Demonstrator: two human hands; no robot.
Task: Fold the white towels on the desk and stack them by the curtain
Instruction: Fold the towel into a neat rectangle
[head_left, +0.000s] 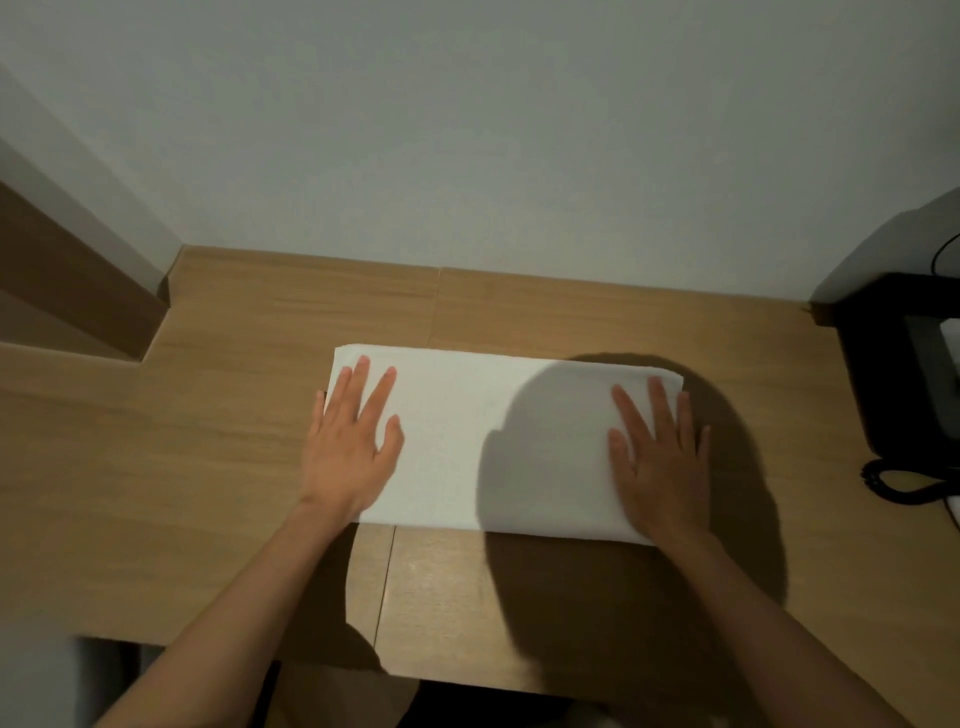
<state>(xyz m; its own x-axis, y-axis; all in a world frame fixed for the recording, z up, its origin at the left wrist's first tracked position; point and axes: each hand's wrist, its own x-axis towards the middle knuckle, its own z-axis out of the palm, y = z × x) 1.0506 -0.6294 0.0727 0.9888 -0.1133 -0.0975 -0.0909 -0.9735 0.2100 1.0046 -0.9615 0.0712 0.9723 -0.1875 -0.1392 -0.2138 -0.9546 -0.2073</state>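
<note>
I've got the left hand (349, 447) at nine o'clock and right hand (655, 457) at three, both flat, gripping nothing, pressing the half-folded white towel (467, 441) mid-desk (208, 467) — smoothing stage, I judge — next, fold end over end.

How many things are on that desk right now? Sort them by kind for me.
White towel, folded: 1
Hands: 2, the left hand and the right hand, both flat on the towel
Black device with a coiled cord, partly cut off at the right edge: 1
Total: 4
</note>
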